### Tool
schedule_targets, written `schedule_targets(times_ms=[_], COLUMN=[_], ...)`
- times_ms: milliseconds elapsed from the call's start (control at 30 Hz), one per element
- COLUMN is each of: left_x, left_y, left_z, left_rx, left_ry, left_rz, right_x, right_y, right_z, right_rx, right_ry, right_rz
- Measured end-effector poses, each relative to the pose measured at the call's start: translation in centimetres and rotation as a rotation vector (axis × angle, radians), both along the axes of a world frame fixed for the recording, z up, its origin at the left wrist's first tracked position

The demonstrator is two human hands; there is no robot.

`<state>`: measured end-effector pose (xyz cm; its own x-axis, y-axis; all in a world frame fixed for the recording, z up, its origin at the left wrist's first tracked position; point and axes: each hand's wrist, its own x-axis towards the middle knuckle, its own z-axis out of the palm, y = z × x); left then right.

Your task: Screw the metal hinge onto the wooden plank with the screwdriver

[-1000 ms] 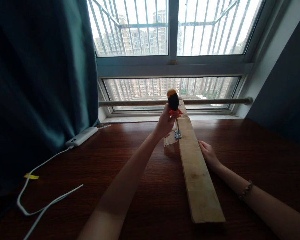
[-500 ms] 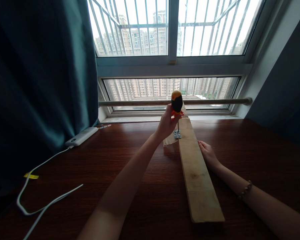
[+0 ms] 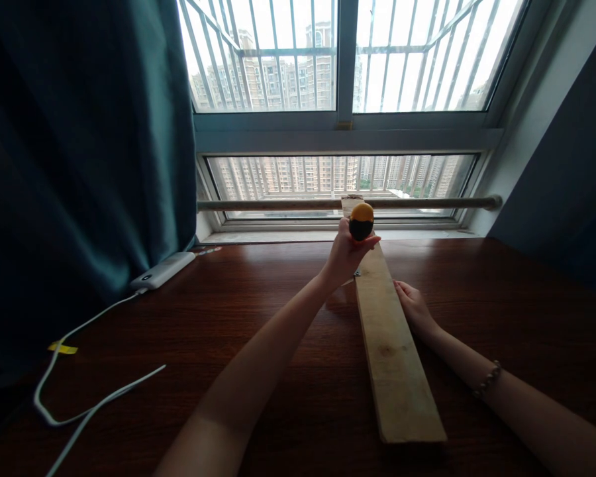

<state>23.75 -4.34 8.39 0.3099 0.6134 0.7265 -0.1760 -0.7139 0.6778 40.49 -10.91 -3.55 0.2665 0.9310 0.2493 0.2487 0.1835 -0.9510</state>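
My left hand [image 3: 346, 255] is closed round a screwdriver [image 3: 361, 222] with a yellow and black handle, its butt end turned toward me. The screwdriver's shaft and tip are hidden behind the hand. Below it lies a long wooden board [image 3: 395, 344], pointing from me to the window. A bit of a metal hinge [image 3: 357, 272] shows at the board's left edge, mostly covered by my left hand. Against the board's right edge rests my right hand [image 3: 411, 305], fingers curled at the wood; the fingertips are partly hidden.
A white power strip [image 3: 163, 271] with a white cable [image 3: 87, 414] sits on the dark wooden table [image 3: 189, 318] at left, beside a blue curtain [image 3: 94, 146]. Yellow tape [image 3: 63, 348] lies near the cable. A horizontal rail [image 3: 278, 205] crosses before the window.
My left hand and the screwdriver have shifted right and slightly down, and the handle has tilted toward me. The hinge is now mostly covered. My right hand and the board stay in place.
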Motion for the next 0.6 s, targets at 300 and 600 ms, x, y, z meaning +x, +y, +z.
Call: schedule_targets(times_ms=[300, 600], left_x=[-0.9, -1.9], left_y=[0.7, -0.1], left_z=[0.5, 2.1], left_rx=[0.126, 0.100], left_ry=[0.016, 0.154], left_rz=[0.097, -0.068], right_x=[0.2, 0.2], right_y=[0.1, 0.1], right_z=[-0.2, -0.2], right_rx=[-0.009, -0.008], right_ry=[-0.016, -0.019], right_rz=[0.014, 0.003])
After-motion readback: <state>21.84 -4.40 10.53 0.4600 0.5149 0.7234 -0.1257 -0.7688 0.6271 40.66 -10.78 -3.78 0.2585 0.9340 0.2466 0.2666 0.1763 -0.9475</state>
